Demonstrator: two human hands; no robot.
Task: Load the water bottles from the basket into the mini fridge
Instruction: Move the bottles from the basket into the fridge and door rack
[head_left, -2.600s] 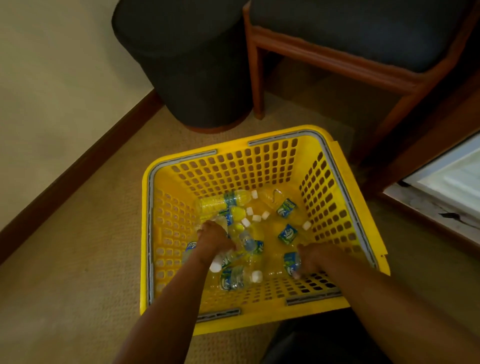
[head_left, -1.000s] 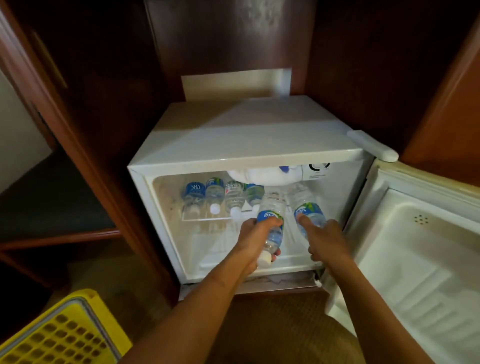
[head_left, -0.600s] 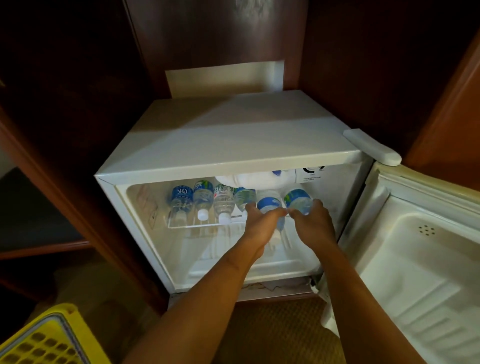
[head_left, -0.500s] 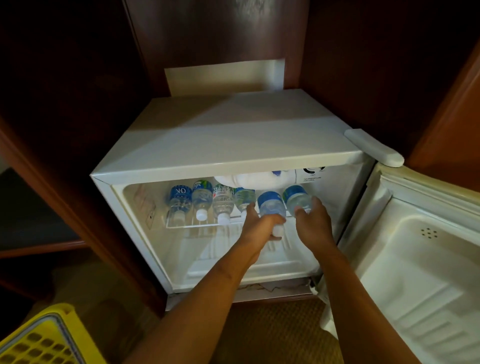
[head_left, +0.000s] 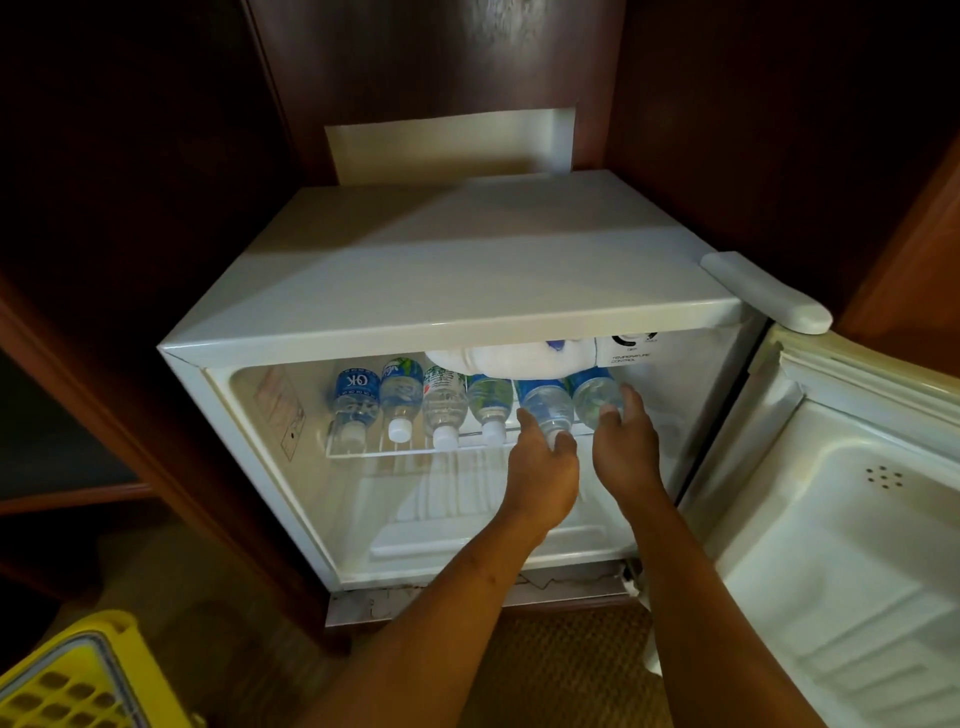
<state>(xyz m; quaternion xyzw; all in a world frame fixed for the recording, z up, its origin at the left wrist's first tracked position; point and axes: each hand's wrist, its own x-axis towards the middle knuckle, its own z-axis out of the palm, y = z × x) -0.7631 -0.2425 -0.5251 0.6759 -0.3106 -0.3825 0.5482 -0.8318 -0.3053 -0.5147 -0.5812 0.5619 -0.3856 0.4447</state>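
The white mini fridge (head_left: 467, 291) stands open inside a dark wooden cabinet. On its wire shelf (head_left: 395, 453) several water bottles (head_left: 400, 397) lie side by side, white caps toward me. My left hand (head_left: 543, 467) is closed around the neck of the fifth bottle (head_left: 545, 402), which rests on the shelf. My right hand (head_left: 626, 441) holds the cap end of the sixth, rightmost bottle (head_left: 592, 397), also on the shelf. A corner of the yellow basket (head_left: 62, 686) shows at the bottom left; its contents are out of view.
The fridge door (head_left: 831, 519) hangs open to the right, its white inner liner facing me. A frosted freezer box (head_left: 514, 361) sits just above the bottles, next to the temperature dial (head_left: 631, 340). Below the shelf is the fridge's lower space (head_left: 441, 509). Carpet lies in front.
I carried two bottles from the basket to the fridge. Over the last second both hands slid them up and back onto the shelf, beside the earlier ones.
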